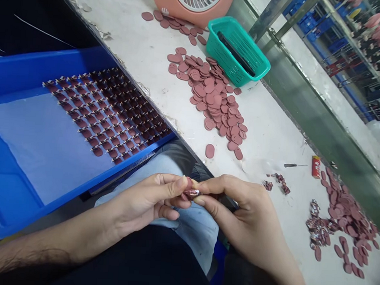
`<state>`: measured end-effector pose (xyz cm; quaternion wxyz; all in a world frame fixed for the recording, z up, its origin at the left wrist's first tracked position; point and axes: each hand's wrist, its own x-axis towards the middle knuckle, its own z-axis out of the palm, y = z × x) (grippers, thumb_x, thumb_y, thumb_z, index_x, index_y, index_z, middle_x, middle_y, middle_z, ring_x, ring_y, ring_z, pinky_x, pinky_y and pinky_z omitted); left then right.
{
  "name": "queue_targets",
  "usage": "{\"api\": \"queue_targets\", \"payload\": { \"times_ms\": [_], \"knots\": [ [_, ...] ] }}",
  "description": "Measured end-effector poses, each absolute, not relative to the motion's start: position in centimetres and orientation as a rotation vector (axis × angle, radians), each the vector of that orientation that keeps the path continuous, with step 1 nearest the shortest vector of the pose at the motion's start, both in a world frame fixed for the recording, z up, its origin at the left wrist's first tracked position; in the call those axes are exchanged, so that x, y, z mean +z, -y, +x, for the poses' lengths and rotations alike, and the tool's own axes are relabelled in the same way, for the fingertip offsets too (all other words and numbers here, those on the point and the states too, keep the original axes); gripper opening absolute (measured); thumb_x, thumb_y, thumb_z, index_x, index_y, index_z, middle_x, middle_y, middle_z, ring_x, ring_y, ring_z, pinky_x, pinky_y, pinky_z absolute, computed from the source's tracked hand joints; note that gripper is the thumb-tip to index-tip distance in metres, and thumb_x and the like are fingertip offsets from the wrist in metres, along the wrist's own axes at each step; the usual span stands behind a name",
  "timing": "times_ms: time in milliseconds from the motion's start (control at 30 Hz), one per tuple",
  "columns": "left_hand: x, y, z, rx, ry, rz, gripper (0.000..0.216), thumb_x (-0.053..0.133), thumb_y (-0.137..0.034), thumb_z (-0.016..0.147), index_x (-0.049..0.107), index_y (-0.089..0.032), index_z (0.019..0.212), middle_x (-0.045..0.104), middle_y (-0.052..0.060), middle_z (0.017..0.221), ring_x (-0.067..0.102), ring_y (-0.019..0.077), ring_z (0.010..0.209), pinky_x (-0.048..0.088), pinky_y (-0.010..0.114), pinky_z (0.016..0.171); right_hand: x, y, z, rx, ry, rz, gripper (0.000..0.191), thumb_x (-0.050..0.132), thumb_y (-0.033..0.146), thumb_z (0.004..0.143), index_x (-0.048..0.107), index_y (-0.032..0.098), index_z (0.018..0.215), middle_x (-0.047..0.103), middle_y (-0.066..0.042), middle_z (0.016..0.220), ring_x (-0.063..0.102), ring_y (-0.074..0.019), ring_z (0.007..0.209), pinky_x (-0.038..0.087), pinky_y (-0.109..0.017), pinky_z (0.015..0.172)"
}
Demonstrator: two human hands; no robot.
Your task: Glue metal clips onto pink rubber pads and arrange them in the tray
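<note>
Between thumb and fingers, my left hand (pixel 155 196) pinches a reddish-brown oval disc (pixel 187 186) above my lap. My right hand (pixel 240 204) meets it from the other side, thumb and forefinger closed on a small shiny painted figure piece (pixel 192 193) that touches the disc. Fingertips cover much of both parts, so how they join is hidden. To the left, a blue tray (pixel 53 54) holds rows of discs with small figures on them (pixel 113 115). One lone disc (pixel 210 151) lies on the white table beyond my hands.
A large heap of oval discs (pixel 212 96) spreads over the white table (pixel 132 38). Behind it stand a green basket (pixel 238 50) and an orange fan (pixel 193 4). At right lie loose figure pieces (pixel 319 227), more discs (pixel 351 210), a thin pointed tool (pixel 295 166) and a red box (pixel 316 167).
</note>
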<state>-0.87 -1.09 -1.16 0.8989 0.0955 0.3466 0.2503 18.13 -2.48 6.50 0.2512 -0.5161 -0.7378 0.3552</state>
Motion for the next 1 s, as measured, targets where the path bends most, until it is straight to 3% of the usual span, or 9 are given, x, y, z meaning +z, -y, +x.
{"api": "queue_targets", "payload": {
  "times_ms": [300, 633, 1000],
  "knots": [
    [-1.0, 0.94, -0.82, 0.511, -0.7, 0.216, 0.038, 0.095, -0.045, 0.065, 0.08, -0.013, 0.079, 0.067, 0.002, 0.067, 0.062, 0.0084, 0.06, 0.05, 0.009, 0.046, 6.49, 2.73, 18.01, 0.897, 2.035, -1.395, 0.011, 0.071, 0.013, 0.092, 0.072, 0.023, 0.095, 0.079, 0.003, 0.087, 0.072, -0.0115, 0.075, 0.055, -0.024, 0.072],
    [-0.48, 0.97, -0.39, 0.49, -0.795, 0.146, 0.044, 0.101, -0.046, 0.051, 0.079, -0.014, 0.074, 0.066, 0.0, 0.06, 0.06, 0.0071, 0.054, 0.047, 0.008, 0.041, 6.28, 3.04, 17.82, 0.89, 1.983, -1.394, 0.009, 0.072, 0.013, 0.091, 0.071, 0.021, 0.094, 0.078, 0.003, 0.085, 0.073, -0.0117, 0.076, 0.056, -0.022, 0.071],
    [-0.32, 0.92, -0.49, 0.496, -0.777, 0.135, 0.04, 0.101, -0.043, 0.054, 0.077, -0.016, 0.072, 0.068, 0.0, 0.063, 0.061, 0.0073, 0.055, 0.046, 0.008, 0.041, 6.5, 2.9, 17.97, 0.88, 2.004, -1.404, 0.009, 0.073, 0.013, 0.091, 0.073, 0.021, 0.096, 0.079, 0.003, 0.086, 0.072, -0.0111, 0.073, 0.054, -0.022, 0.069]
  ]
}}
